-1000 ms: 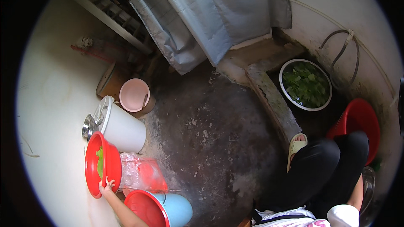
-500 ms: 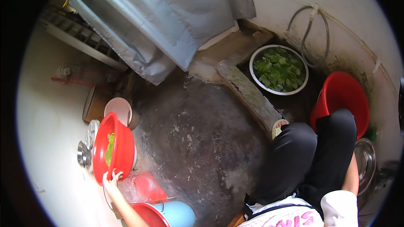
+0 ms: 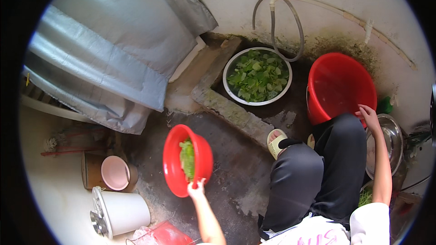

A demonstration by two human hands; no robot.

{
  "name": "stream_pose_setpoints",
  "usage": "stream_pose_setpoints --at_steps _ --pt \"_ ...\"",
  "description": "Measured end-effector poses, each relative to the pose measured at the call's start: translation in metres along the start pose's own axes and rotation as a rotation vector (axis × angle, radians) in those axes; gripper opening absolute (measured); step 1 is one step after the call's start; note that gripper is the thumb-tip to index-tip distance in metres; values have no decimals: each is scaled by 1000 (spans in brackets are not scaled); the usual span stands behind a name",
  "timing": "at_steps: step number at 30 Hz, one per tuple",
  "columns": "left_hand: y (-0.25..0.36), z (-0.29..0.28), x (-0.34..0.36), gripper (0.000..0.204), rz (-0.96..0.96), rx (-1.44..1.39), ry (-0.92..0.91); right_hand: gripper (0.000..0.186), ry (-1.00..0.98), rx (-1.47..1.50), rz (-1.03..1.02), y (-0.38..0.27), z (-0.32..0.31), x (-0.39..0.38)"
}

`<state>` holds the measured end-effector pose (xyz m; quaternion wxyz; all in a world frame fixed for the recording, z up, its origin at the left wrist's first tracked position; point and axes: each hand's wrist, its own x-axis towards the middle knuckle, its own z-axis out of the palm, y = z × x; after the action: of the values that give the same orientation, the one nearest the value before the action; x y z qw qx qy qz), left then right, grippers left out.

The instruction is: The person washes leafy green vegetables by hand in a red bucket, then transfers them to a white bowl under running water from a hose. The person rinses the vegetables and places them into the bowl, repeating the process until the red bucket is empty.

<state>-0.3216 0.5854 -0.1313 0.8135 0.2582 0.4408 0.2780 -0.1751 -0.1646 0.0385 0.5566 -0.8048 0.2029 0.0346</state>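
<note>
My left hand (image 3: pixel 196 189) grips the near rim of a red plastic basin (image 3: pixel 203 154), which hangs tilted above the floor. Light green leafy vegetables (image 3: pixel 187 159) lie inside it. On the other side, my right hand (image 3: pixel 367 117) is at the near rim of a big red bucket (image 3: pixel 340 86), just past my knee. Its fingers are partly bent at the rim; whether they grip it is unclear. Beyond my feet stands a white-rimmed metal basin (image 3: pixel 227 91) full of dark green leaves (image 3: pixel 259 75).
A low concrete curb (image 3: pixel 236 118) runs between my feet and the metal basin. At left stand a white lidded bucket (image 3: pixel 127 213) and a pink basin (image 3: pixel 115 173). A steel basin (image 3: pixel 394 154) leans right of my legs. A grey hose (image 3: pixel 297 27) hangs on the wall.
The red basin has moved right, away from the white bucket, in my left hand. My right hand has come up to the big red bucket's rim. The view has turned right.
</note>
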Motion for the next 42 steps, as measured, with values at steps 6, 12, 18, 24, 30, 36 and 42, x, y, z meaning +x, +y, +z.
stream_pose_setpoints --at_steps 6,12,18,24,30,36,42 --pt "-154 -26 -92 38 -200 -84 150 33 104 -51 -37 -38 -32 -22" --pt "-201 -27 -126 27 -397 -154 283 31 53 -31 -389 -148 10 -48" --pt "-232 -15 -148 45 -693 -192 479 16 -760 291 -963 -240 93 -86" --pt "-243 -23 -154 45 -890 363 330 21 -1403 486 -752 -285 118 -115" --pt "-210 -1 -150 30 -478 708 262 19 -1556 402 -779 -306 137 -105" --pt "-185 -22 -118 24 -221 472 369 20 -1524 462 -901 -296 166 -107" --pt "-186 -42 -80 27 -251 441 422 15 -1514 363 -696 -305 178 -95"
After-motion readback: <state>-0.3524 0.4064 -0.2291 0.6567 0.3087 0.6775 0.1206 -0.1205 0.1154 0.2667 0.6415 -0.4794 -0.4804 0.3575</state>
